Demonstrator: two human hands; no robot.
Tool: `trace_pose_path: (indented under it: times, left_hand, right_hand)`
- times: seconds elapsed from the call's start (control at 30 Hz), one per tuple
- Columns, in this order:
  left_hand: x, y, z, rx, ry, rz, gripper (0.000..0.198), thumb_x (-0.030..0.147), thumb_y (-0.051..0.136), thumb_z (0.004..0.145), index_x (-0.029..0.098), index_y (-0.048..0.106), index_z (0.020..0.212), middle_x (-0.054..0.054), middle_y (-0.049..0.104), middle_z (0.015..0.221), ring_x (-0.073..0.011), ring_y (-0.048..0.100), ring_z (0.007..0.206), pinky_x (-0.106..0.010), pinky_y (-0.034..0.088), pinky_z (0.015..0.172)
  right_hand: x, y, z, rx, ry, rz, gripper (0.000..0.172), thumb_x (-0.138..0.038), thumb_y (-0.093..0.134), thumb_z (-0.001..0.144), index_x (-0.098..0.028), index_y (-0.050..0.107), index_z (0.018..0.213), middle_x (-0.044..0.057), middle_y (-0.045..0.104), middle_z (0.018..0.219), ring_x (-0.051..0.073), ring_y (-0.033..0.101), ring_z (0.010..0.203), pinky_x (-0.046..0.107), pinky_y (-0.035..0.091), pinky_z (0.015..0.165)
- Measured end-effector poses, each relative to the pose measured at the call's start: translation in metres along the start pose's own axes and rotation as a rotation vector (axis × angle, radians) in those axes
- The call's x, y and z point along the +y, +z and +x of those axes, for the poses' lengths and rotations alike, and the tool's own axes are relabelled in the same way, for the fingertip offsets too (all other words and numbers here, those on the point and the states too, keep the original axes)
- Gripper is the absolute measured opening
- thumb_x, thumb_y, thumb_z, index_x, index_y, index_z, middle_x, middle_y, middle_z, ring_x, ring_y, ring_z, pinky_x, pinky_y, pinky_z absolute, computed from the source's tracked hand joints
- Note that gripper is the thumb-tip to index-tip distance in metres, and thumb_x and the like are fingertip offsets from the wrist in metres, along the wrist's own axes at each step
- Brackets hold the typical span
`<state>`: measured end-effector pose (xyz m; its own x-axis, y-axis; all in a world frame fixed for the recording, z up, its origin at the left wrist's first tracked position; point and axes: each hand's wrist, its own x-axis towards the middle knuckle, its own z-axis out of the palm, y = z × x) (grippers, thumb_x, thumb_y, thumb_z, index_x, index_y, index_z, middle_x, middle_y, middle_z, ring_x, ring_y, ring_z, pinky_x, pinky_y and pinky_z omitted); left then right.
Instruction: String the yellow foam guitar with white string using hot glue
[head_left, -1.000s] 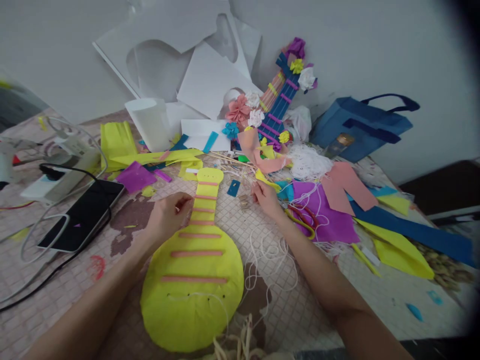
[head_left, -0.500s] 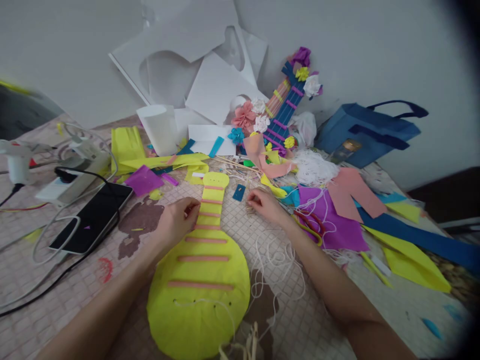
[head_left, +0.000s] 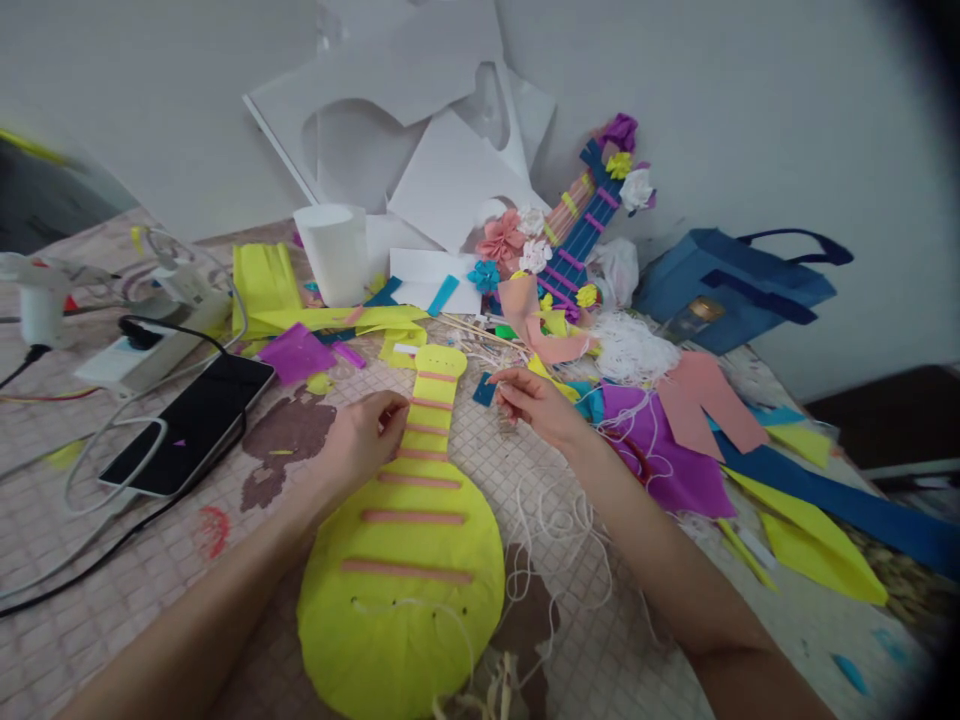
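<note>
The left hand (head_left: 367, 430) curls, thumb against fingers, at the left edge of a yellow paper guitar's (head_left: 405, 545) neck; the right hand (head_left: 532, 405) bends its fingers near one blue card (head_left: 484, 389). I cannot tell whether either grip is closed. Toward the bench's (head_left: 600, 660) near edge, the guitar lies flat, bearing seven pink strips (head_left: 412, 517).

Right grip (head_left: 537, 404) has moved nearer the blue card (head_left: 482, 389)

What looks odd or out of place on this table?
White string lies in a tangled heap, with loose loops straying beside the yellow paper guitar. The table cover has dark brown patches breaking its grid pattern; worn or stained, I can't tell.
</note>
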<state>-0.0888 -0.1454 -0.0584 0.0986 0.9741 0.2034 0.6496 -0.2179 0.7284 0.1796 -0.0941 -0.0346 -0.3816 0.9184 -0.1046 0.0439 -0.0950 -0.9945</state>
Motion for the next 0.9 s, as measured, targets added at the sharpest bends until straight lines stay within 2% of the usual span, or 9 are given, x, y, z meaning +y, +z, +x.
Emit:
trace_pose_path:
  times: [0.1, 0.2, 0.37, 0.57, 0.73, 0.8, 0.9]
  left_hand:
    - [0.01, 0.0, -0.002, 0.035, -0.001, -0.123, 0.018, 0.031, 0.056, 0.085, 0.018, 0.063, 0.094, -0.002, 0.066, 0.077, -0.0127, 0.058, 0.06, -0.025, 0.045, 0.058]
    - [0.027, 0.001, -0.007, 0.013, 0.052, -0.263, 0.017, 0.03, 0.062, 0.083, 0.018, 0.062, 0.096, -0.001, 0.064, 0.079, -0.0126, 0.058, 0.066, -0.024, 0.046, 0.059]
    - [0.042, 0.006, -0.014, 0.069, 0.138, -0.328, 0.019, 0.027, 0.071, 0.077, 0.017, 0.059, 0.088, 0.0, 0.059, 0.077, -0.0098, 0.052, 0.061, -0.022, 0.043, 0.054]
    - [0.041, 0.004, -0.016, 0.067, 0.259, -0.222, 0.003, 0.017, 0.065, 0.082, 0.017, 0.062, 0.082, 0.0, 0.057, 0.074, -0.0091, 0.05, 0.061, -0.02, 0.041, 0.055]
    - [0.041, -0.002, -0.014, 0.01, 0.332, -0.19, 0.012, 0.015, 0.054, 0.089, 0.017, 0.058, 0.077, -0.001, 0.056, 0.074, -0.0103, 0.051, 0.065, -0.022, 0.039, 0.058]
    - [0.037, -0.008, -0.01, 0.018, 0.328, -0.147, 0.013, 0.017, 0.05, 0.091, 0.017, 0.054, 0.078, -0.001, 0.055, 0.075, -0.0112, 0.051, 0.067, -0.022, 0.039, 0.06]
    - [0.024, -0.021, -0.001, 0.141, 0.209, 0.0, 0.017, 0.02, 0.044, 0.093, 0.017, 0.05, 0.077, -0.001, 0.052, 0.071, -0.0127, 0.049, 0.064, -0.025, 0.036, 0.06]
  right_hand:
    - [-0.008, 0.021, -0.004, -0.025, 0.023, 0.077, 0.034, -0.035, 0.072, 0.075, -0.022, 0.059, 0.103, -0.004, 0.058, 0.071, 0.007, 0.05, 0.054, 0.02, 0.039, 0.047]
    - [-0.011, 0.048, -0.009, -0.082, 0.046, 0.161, 0.036, -0.034, 0.074, 0.074, -0.023, 0.056, 0.103, -0.006, 0.058, 0.069, 0.007, 0.05, 0.051, 0.02, 0.038, 0.046]
    - [-0.009, 0.08, -0.013, -0.133, 0.106, 0.287, 0.035, -0.036, 0.075, 0.073, -0.023, 0.056, 0.099, -0.006, 0.059, 0.068, 0.006, 0.051, 0.05, 0.02, 0.041, 0.049]
    - [0.001, 0.086, -0.013, -0.105, 0.105, 0.29, 0.037, -0.038, 0.078, 0.069, -0.021, 0.058, 0.096, -0.006, 0.06, 0.067, 0.006, 0.053, 0.05, 0.02, 0.04, 0.048]
    - [0.007, 0.089, -0.015, -0.094, 0.104, 0.331, 0.036, -0.037, 0.078, 0.069, -0.021, 0.06, 0.096, -0.006, 0.058, 0.063, 0.006, 0.051, 0.05, 0.02, 0.038, 0.048]
    - [0.009, 0.09, -0.016, -0.087, 0.105, 0.331, 0.034, -0.036, 0.077, 0.07, -0.021, 0.061, 0.096, -0.006, 0.058, 0.065, 0.006, 0.051, 0.05, 0.02, 0.039, 0.048]
    - [0.014, 0.086, -0.016, -0.05, 0.053, 0.243, 0.03, -0.036, 0.073, 0.074, -0.021, 0.061, 0.097, -0.005, 0.057, 0.067, 0.007, 0.05, 0.051, 0.022, 0.04, 0.05]
